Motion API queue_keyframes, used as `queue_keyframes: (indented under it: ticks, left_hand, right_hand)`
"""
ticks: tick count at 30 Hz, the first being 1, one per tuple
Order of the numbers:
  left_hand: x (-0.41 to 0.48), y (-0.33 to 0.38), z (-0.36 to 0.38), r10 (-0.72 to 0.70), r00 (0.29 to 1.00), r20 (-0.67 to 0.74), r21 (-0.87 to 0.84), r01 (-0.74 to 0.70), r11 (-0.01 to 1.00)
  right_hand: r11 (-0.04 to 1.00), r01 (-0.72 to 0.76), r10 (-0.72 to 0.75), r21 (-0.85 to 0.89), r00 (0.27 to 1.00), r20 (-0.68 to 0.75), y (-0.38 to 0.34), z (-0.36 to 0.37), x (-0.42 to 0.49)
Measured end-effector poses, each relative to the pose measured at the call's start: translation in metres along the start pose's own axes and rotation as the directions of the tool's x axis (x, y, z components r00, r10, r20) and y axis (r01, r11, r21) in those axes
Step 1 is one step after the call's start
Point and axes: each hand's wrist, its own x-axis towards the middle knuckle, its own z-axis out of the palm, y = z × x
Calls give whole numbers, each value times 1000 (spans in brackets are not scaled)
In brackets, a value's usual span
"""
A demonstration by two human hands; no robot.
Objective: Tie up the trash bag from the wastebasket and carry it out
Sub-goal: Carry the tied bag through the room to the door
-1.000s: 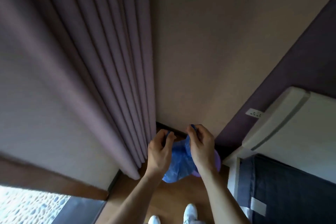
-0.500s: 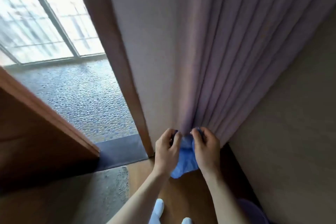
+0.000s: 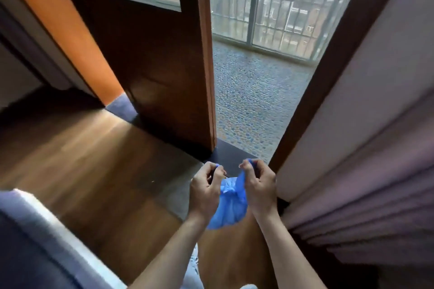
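A brown wooden door [image 3: 164, 73] stands open onto a pebbled balcony floor [image 3: 253, 91]. Before the threshold hangs a blue trash bag [image 3: 231, 209], knotted at its top. The left hand [image 3: 205, 189] and right hand [image 3: 259, 185] each pinch one of its ends.

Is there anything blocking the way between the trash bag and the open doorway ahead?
Nothing visible does. The blue trash bag hangs between the left hand and right hand, and the doorway beside the open door looks clear.
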Motion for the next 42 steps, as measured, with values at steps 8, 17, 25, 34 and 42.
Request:
queue_keyframes:
  ticks: [8,17,25,34,42]
  left_hand:
    - [30,-34,-117,5,962,-272,31,3,1000]
    - [73,-83,-280,-69,872,-485,5,81,997]
    - [101,-109,-407,-115,773,-624,-71,91,993]
    - [139,-131,-492,-141,684,-716,-41,160,986]
    - [226,-160,-560,-129,626,-769,-9,191,981]
  right_hand:
    - [996,86,-72,-34,949,307,-28,122,-11]
    - [989,145,-106,-25,825,555,-68,308,-33]
    - [988,151,-130,30,715,687,-97,449,-66]
    - [987,155,-119,33,589,799,-118,562,-64]
    - [988,141,-128,64,513,849,-141,685,-23]
